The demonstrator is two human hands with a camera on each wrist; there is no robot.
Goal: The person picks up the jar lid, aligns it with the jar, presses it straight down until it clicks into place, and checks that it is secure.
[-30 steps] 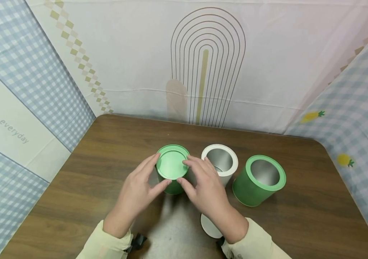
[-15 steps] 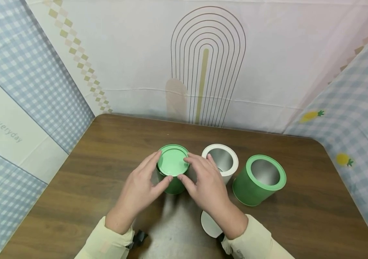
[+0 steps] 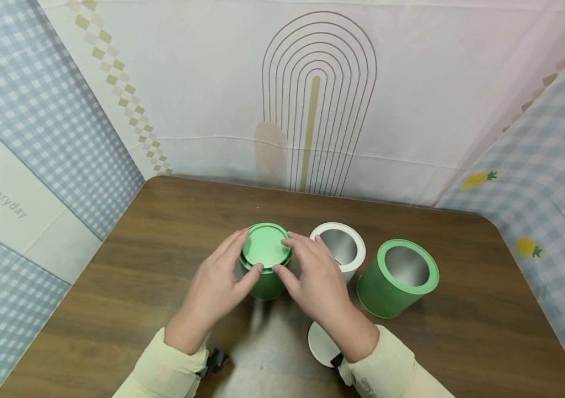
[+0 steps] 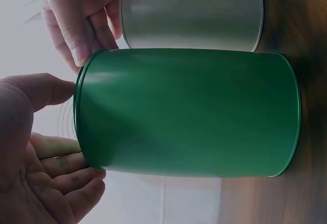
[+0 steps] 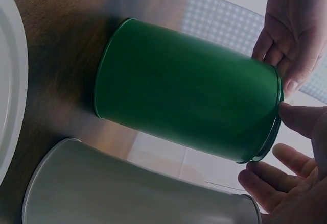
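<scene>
A green can (image 3: 268,287) stands upright on the table, with a round green lid (image 3: 265,246) over its top. My left hand (image 3: 211,284) curls thumb and fingers about the lid's left side. From the opposite side, my right hand (image 3: 316,279) grips the lid's edge, its thumb close to the left thumb at the front. In the right wrist view the lid (image 5: 271,141) sticks out slightly past the can's rim on one side. The wrist views show both hands' fingertips right at the top rim of the green can (image 4: 189,113).
Beside the right hand stands an open white can (image 3: 360,251), partly covered by its fingers. Farther right is an open green can (image 3: 384,287). A white lid (image 3: 321,345) lies on the brown table (image 3: 188,210) under the right forearm. Patterned cloth (image 3: 202,83) hangs behind.
The green lid has shifted slightly away from me over the can, its near edge now farther back. Both thumbs moved back with it. The other cans have stayed put.
</scene>
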